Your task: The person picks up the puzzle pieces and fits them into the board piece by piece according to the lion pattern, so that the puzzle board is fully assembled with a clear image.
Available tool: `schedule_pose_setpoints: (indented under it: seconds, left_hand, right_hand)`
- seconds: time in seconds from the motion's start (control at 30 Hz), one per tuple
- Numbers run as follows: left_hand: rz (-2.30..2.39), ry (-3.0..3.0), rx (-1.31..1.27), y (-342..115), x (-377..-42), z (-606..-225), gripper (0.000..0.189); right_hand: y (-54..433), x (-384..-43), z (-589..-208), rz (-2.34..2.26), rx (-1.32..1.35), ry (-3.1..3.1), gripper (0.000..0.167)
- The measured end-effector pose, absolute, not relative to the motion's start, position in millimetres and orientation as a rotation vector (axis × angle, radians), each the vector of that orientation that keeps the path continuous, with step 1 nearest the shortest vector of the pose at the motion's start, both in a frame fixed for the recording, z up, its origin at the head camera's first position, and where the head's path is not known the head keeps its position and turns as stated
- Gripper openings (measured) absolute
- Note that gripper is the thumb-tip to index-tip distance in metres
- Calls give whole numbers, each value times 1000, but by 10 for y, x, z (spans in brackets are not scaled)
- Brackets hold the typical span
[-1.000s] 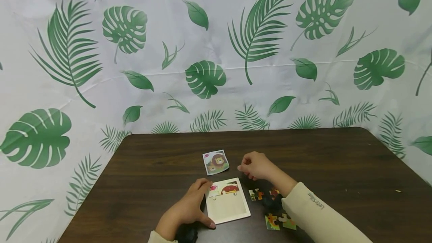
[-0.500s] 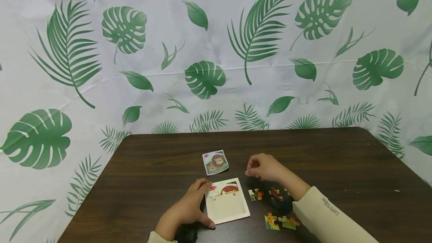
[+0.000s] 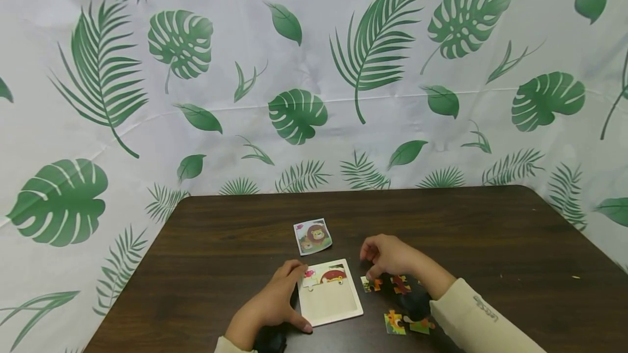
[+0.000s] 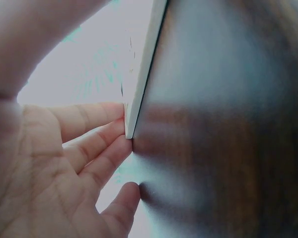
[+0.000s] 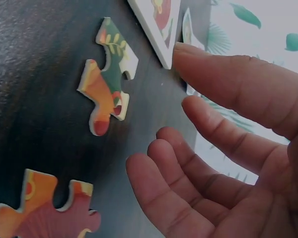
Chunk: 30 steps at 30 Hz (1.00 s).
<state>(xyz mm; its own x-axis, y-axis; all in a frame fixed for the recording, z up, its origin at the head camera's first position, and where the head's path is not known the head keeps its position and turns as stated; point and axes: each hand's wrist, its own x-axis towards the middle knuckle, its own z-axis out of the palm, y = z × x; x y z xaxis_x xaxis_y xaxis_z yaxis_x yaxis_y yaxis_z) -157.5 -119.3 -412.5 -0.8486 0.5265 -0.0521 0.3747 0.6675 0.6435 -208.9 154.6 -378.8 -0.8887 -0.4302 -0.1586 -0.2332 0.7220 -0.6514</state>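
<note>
Tray point(image 3: 330, 305) with fitted pieces point(image 3: 333, 275) along its far side; left hand point(image 3: 275, 297) straight-fingered against its left edge, without clasping; right hand point(image 3: 394, 259) loosely curled, released, near loose pieces point(image 3: 400, 285).

The backdrop point(image 3: 314, 31) is white with green leaf patterns, the table point(image 3: 235, 227) dark brown, the puzzle board point(image 3: 331, 304) cream

The left hand point(image 3: 275, 294) is spread, its fingers point(image 4: 92, 119) nearly straight and held close together except for the little finger point(image 4: 123, 207), its thumb point(image 4: 44, 42) parted widely from them. The right hand point(image 3: 392, 257) is held farther forward, its fingers point(image 5: 159, 191) loosely bent, a gap being left between thumb point(image 5: 233, 77) and fingertips.
</note>
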Motion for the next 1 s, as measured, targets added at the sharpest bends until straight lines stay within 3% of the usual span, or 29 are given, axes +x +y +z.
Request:
schedule_pose_setpoints:
  seconds: [1.0]
  left_hand:
    - [929,2646,711,-1183,-1592,-4147,106]
  right_hand:
    - [1549,-2020,-3947,-891,-656,2640,36]
